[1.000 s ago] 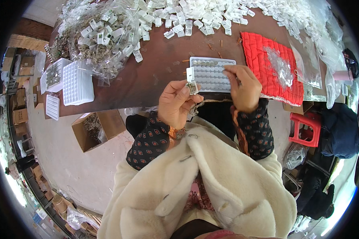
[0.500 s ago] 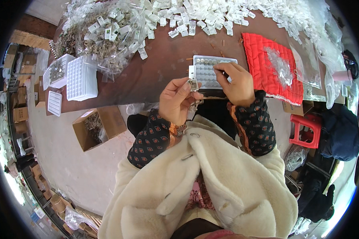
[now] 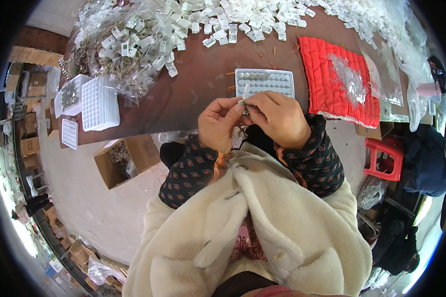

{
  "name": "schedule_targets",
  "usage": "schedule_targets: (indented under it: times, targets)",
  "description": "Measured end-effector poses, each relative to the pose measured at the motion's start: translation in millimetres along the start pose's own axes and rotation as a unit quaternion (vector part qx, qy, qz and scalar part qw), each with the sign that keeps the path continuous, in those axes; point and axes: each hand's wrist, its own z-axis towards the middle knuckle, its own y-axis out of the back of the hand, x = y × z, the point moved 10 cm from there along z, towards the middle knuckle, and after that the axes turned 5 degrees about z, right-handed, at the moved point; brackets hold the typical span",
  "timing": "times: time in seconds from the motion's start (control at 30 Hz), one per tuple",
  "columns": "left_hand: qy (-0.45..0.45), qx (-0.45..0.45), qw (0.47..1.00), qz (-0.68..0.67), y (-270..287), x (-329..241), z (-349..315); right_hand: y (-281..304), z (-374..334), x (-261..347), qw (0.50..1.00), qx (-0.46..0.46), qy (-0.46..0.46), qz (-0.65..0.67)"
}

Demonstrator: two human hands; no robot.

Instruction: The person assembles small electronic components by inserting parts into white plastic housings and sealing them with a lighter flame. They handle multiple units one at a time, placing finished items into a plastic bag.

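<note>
My left hand [image 3: 220, 123] pinches a small white plastic case [image 3: 246, 91] just in front of the table's near edge. The case's lid stands up above the fingertips, seen nearly edge-on. My right hand [image 3: 282, 120] has its fingers closed against the same case; whatever they pinch is hidden by the fingers. Behind them lies a pale blistered tray [image 3: 281, 85] with rows of hollows. Several round silvery discs [image 3: 256, 76] sit in its far row, and my right hand covers part of its near side.
Many white plastic cases [image 3: 255, 20] are heaped along the far side. At left are a clear bag [image 3: 148, 64] and stacked white trays [image 3: 100, 106]. A red quilted cloth [image 3: 327, 84] holds clear bits [image 3: 349, 84]. A cardboard box [image 3: 134, 158] and red stool [image 3: 384, 159] stand below.
My right hand has moved from over the tray, left and nearer, to the case in my left hand. The case has turned, so its lid shows edge-on.
</note>
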Motion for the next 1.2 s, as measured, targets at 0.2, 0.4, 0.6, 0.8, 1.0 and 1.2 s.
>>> schedule_targets:
  times: [0.2, 0.4, 0.6, 0.8, 1.0, 1.2]
  targets:
    - [0.011, 0.011, 1.000, 0.016, -1, 0, 4, -6, 0, -22, 0.995, 0.043, -0.056, 0.072]
    - [0.042, 0.019, 0.999, 0.030, 1, 5, 7, -5, 3, -37, 0.985, 0.078, -0.093, 0.120]
    - [0.040, -0.019, 0.999, 0.024, 9, 5, 11, 10, 4, -63, 0.984, 0.056, -0.168, 0.008]
    - [0.037, 0.001, 0.999, 0.019, 5, 4, 10, 6, 5, -34, 0.983, 0.034, -0.062, 0.169]
    - [0.009, 0.024, 0.999, 0.047, 3, -3, 8, -3, 6, -30, 0.981, 0.060, -0.068, 0.173]
    - [0.009, 0.034, 0.999, 0.038, 2, -1, 5, -15, -1, -39, 0.962, 0.124, -0.153, 0.190]
